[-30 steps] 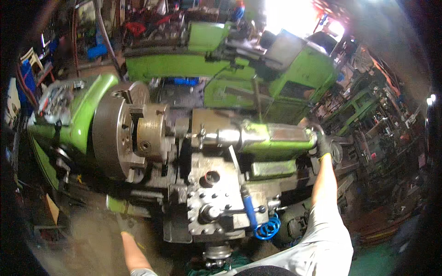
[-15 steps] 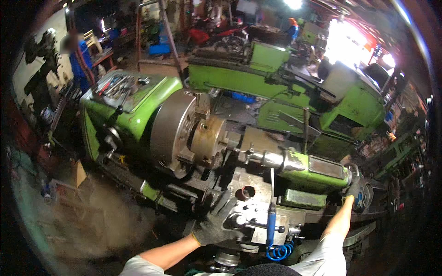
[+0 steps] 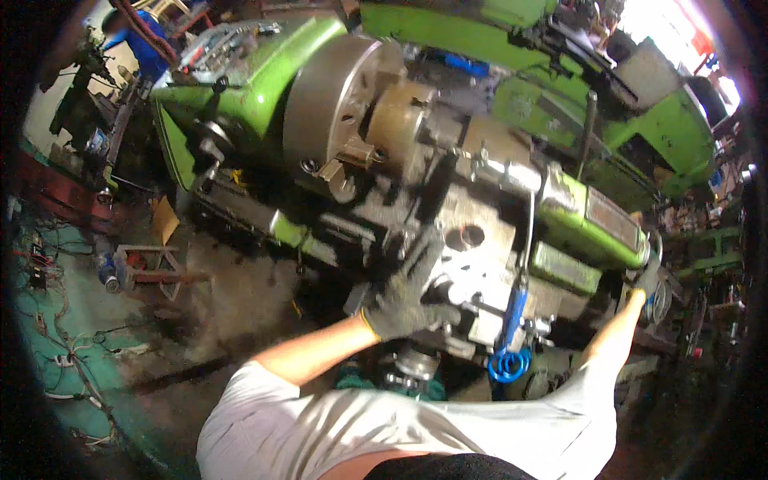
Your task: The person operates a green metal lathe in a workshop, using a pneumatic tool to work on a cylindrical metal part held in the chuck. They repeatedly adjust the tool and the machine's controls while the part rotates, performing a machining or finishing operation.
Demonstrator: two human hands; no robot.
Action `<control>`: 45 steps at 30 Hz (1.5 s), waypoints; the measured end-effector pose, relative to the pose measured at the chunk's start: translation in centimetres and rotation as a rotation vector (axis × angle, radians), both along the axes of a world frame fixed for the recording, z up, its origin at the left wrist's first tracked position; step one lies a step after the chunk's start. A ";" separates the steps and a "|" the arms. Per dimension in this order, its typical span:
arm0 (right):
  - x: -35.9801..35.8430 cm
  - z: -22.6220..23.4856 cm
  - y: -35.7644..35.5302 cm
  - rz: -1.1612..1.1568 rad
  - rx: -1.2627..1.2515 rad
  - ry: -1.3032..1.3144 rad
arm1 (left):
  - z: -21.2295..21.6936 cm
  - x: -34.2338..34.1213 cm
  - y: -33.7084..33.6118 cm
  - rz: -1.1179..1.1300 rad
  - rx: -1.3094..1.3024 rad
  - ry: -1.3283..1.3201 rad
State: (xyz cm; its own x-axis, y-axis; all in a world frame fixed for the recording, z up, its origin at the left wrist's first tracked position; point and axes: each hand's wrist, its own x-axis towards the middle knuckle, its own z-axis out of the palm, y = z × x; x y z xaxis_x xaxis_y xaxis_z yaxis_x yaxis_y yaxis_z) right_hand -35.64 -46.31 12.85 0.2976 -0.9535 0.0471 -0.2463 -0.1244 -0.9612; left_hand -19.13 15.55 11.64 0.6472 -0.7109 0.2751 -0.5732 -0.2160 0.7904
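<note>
My left hand (image 3: pixel 404 302), in a dark grey glove with a yellow cuff, lies over the lathe's tool post (image 3: pixel 458 284) with its fingers stretched out and thumb apart. Close beside that hand is a dark round cup (image 3: pixel 465 237) on the carriage. At the far right my gloved right hand (image 3: pixel 649 274) is closed on the handwheel (image 3: pixel 660 298) of the green tailstock (image 3: pixel 588 210); its fingers are mostly hidden. The big steel chuck (image 3: pixel 324 108) holds a brownish round metal workpiece (image 3: pixel 398 120), which faces the tailstock.
A blue air gun (image 3: pixel 514 314) with a coiled blue hose hangs at the carriage front. Hand tools lie on the green headstock (image 3: pixel 276 68). Another green machine (image 3: pixel 448 20) stands behind. A person in blue (image 3: pixel 144 48) is at the far left. Loose cables (image 3: pixel 72 352) lie lower left.
The view has tipped downward, so the lathe sits higher in the picture and my shirt shows. Both hands keep to their places at the tool post and the tailstock handwheel.
</note>
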 end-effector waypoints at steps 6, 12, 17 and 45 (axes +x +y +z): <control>-2.8 0.1 0.2 0.073 0.042 -0.028 | -0.2 0.3 -0.5 0.080 -0.046 -0.293; -11.7 -7.3 9.0 -0.084 -0.364 0.214 | -1.9 -2.5 0.9 0.319 -0.256 -0.249; -19.3 -11.7 21.5 -0.246 -0.319 0.420 | -5.9 -6.9 8.9 0.544 -0.182 -0.306; 4.2 6.8 36.3 0.643 -0.237 -0.172 | -36.0 -16.5 34.7 -0.049 0.920 0.337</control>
